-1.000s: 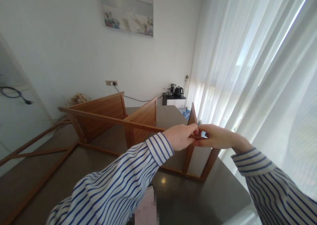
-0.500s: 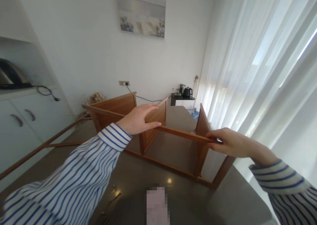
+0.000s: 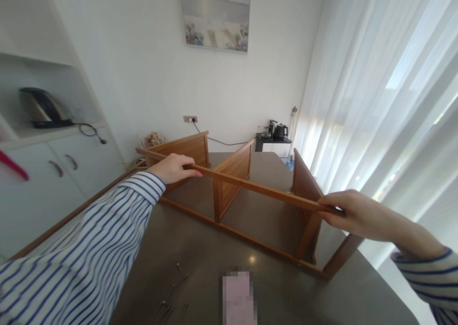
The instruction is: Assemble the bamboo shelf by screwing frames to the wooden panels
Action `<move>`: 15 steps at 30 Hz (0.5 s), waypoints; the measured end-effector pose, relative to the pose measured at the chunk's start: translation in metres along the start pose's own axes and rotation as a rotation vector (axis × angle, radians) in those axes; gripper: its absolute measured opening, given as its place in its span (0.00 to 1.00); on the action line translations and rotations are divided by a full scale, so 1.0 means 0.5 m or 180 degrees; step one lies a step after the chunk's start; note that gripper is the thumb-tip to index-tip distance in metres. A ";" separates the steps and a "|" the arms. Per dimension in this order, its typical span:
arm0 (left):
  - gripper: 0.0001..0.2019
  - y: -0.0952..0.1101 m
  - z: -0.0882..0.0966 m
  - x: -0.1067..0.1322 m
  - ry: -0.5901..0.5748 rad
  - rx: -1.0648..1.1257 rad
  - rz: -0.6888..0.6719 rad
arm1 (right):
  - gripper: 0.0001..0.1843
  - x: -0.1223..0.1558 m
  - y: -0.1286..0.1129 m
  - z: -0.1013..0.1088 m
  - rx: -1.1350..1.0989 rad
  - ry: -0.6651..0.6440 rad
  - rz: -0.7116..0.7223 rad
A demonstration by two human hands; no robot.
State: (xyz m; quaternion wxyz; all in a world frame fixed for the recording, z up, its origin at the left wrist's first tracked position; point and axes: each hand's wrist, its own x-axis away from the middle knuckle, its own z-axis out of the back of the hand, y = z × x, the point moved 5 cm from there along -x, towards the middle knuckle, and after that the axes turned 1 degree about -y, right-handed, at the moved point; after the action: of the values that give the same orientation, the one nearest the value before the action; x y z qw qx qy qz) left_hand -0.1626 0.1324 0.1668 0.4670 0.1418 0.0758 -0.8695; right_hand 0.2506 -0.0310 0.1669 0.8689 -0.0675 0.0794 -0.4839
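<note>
Over the grey desk, left hand and right hand grip the wooden frame, which could twist if they pull unevenly

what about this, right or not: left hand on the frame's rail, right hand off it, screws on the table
Not quite: the head view shows the right hand gripping the frame's rail, not off it. The left hand is on the rail and the screws lie on the table.
</note>
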 end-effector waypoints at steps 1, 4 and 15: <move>0.24 0.004 0.003 -0.001 0.0072 -0.0042 -0.0060 | 0.15 0.002 0.003 0.000 -0.0015 0.0005 0.0011; 0.23 0.014 0.021 -0.003 0.0197 -0.0207 -0.0186 | 0.15 0.011 0.014 0.003 -0.0093 0.0062 0.0023; 0.21 0.028 0.113 0.078 0.0351 -0.0634 0.0098 | 0.14 0.009 0.001 0.007 -0.0250 0.0223 0.0324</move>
State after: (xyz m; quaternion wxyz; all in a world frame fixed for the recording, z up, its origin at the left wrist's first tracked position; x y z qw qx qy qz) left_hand -0.1815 0.0790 0.2082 0.4872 0.1435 0.1853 -0.8413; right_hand 0.2540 -0.0342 0.1700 0.8858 -0.0803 0.1320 -0.4377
